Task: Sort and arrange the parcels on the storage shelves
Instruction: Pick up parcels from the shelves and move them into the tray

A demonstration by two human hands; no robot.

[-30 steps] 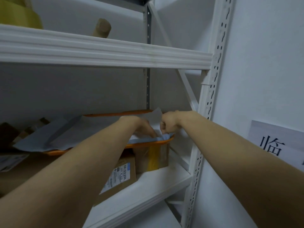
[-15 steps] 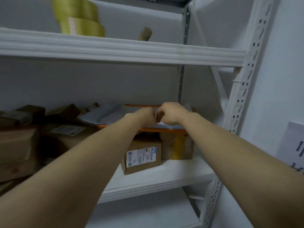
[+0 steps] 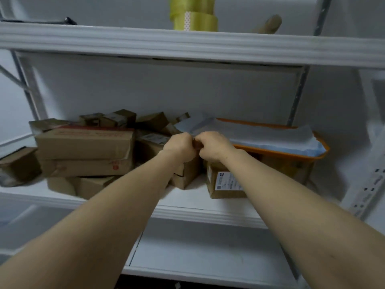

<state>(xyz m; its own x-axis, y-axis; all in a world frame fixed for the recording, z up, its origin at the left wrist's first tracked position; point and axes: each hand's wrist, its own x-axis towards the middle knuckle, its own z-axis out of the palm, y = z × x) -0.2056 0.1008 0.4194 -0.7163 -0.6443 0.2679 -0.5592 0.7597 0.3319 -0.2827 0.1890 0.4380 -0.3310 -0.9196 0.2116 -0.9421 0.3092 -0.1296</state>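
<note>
My left hand (image 3: 180, 147) and my right hand (image 3: 214, 146) are curled side by side, knuckles up, at the front left corner of an orange tray (image 3: 291, 155). A dark bit of the rim shows between them; their fingertips are hidden. Grey and pale blue mailer bags (image 3: 260, 134) lie flat in the tray. The tray rests on brown boxes, one of them a labelled box (image 3: 225, 182) under my right wrist. Several cardboard parcels (image 3: 85, 147) are piled on the left of the same white shelf (image 3: 198, 197).
The upper shelf (image 3: 187, 44) carries stacked yellow tape rolls (image 3: 193, 17) and a cardboard tube (image 3: 268, 24). A perforated white upright (image 3: 368, 190) stands at the right. A lower shelf (image 3: 208, 257) lies beneath my arms.
The view has swung left and pulled back, showing the parcel pile. Both hands have drawn together and slid from the tray's front edge to its left corner.
</note>
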